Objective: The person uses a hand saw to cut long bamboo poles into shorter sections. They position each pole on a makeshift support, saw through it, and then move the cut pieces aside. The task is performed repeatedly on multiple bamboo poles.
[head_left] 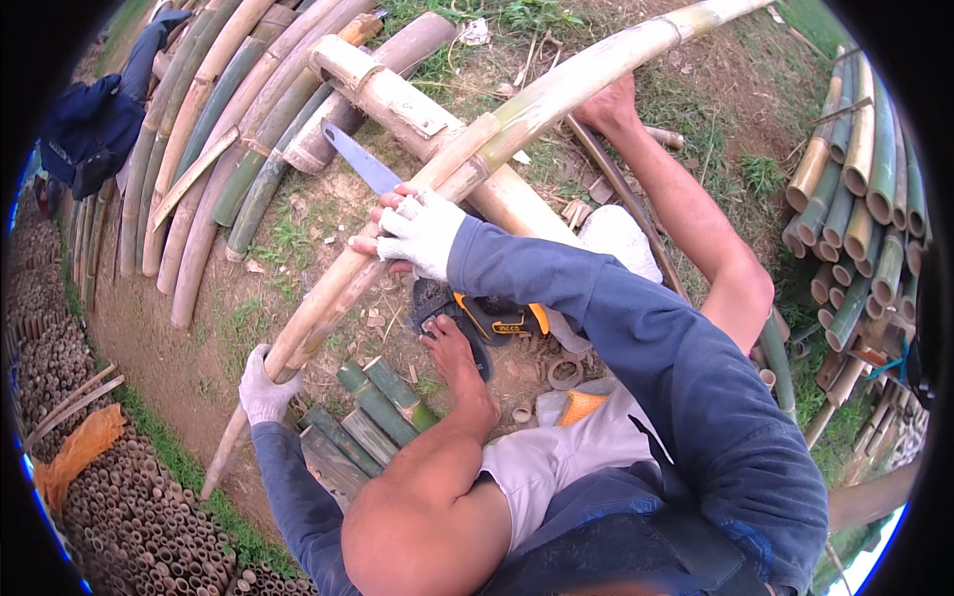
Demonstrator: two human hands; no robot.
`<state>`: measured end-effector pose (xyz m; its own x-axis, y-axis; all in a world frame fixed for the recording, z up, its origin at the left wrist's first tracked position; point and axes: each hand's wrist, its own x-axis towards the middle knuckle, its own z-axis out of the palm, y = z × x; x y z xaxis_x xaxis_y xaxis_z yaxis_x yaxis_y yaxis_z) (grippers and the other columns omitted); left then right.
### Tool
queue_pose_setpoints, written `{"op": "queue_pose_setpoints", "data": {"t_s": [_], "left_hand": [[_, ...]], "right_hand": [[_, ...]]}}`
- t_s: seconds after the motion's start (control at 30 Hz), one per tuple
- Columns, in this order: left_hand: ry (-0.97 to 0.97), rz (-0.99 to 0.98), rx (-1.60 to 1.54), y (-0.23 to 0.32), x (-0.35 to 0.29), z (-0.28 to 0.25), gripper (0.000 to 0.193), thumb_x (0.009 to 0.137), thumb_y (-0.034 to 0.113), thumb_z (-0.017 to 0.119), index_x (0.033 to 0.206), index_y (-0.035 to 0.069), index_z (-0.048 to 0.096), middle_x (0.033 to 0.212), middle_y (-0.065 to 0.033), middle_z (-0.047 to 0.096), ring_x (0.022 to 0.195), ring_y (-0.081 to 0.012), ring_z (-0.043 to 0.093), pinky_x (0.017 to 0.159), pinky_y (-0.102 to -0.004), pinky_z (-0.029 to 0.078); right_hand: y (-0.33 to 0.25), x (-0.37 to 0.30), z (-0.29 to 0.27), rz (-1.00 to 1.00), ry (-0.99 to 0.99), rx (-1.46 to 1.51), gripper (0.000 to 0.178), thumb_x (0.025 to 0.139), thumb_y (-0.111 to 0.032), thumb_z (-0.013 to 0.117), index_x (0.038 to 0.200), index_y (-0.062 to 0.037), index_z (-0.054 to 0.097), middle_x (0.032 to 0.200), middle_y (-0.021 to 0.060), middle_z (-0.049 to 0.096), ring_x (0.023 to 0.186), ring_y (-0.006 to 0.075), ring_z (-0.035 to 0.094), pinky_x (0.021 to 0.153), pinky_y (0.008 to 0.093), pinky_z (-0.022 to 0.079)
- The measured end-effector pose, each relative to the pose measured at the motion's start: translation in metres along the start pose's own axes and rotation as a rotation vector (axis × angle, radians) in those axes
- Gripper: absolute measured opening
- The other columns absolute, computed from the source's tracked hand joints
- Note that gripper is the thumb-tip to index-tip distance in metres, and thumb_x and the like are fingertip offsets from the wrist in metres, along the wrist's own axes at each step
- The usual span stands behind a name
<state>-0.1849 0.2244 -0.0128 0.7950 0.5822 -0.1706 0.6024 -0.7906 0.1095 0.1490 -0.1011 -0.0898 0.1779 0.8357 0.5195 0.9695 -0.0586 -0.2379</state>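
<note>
Across the upper-left ground, I see a row of long tan-and-green bamboo poles (219, 129). Right edge: a stacked bundle of hollow green-and-tan bamboo stems (865, 189). Centre: the long, pale tan bamboo pole (547, 102) runs diagonally from upper right to lower left, crossing above a thick, cream-coloured bamboo log (391, 104). Lower centre: short dark-green bamboo lengths (378, 405) lie beside the bare left leg (437, 447). My wearer's right hand (425, 236), in a white knit glove with bare fingertips, has its fingers curled over the pole mid-span. The left hand (264, 385), white-gloved, is wrapped round the pole near its lower end. Under the pole: a yellow-and-black tool handle (507, 318) and a bluish-grey metal saw blade (360, 159); can't tell whether they join.
</note>
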Motion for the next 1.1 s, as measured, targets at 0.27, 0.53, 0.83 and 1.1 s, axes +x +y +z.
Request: {"op": "queue_pose_setpoints", "data": {"t_s": [0.27,0.53,0.83,1.1], "left_hand": [[-0.042,0.159,-0.270,0.075,0.021,-0.007,0.072,0.089,0.045,0.088,0.146,0.005,0.068,0.136,-0.0206,0.076,0.125,-0.0376,0.075,0.108,-0.0448,0.058],[0.185,0.495,-0.283,0.235,0.069,0.023,0.054,0.106,0.049,0.070,0.146,0.012,0.071,0.135,-0.0160,0.077,0.120,-0.0393,0.075,0.105,-0.0484,0.058],[0.145,0.444,-0.273,0.313,0.083,0.019,0.064,0.104,0.061,0.068,0.149,0.015,0.069,0.136,-0.0189,0.076,0.124,-0.0403,0.073,0.109,-0.0497,0.055],[-0.076,0.311,-0.054,0.346,0.085,-0.011,0.097,0.070,0.063,0.092,0.152,0.020,0.062,0.130,-0.0203,0.078,0.119,-0.0396,0.077,0.106,-0.0493,0.059]], "right_hand": [[0.006,-0.001,-0.013,-0.029,0.082,0.077,0.061,0.093,-0.046,0.079,0.149,-0.0252,0.068,0.127,0.0105,0.065,0.130,0.0367,0.060,0.118,0.0583,0.042],[-0.013,-0.016,-0.053,0.025,0.117,0.082,0.064,0.092,-0.025,0.082,0.152,-0.0138,0.063,0.135,0.0158,0.064,0.132,0.0430,0.060,0.113,0.0596,0.047],[-0.139,-0.191,-0.013,0.343,-0.791,-0.073,0.060,0.095,-0.029,0.068,0.151,-0.0077,0.065,0.144,0.0194,0.062,0.135,0.0393,0.058,0.116,0.0574,0.044],[-0.135,-0.176,-0.020,0.467,-0.707,0.045,0.058,0.094,-0.025,0.075,0.148,-0.0088,0.062,0.143,0.0246,0.063,0.139,0.0449,0.060,0.120,0.0570,0.045]]}}
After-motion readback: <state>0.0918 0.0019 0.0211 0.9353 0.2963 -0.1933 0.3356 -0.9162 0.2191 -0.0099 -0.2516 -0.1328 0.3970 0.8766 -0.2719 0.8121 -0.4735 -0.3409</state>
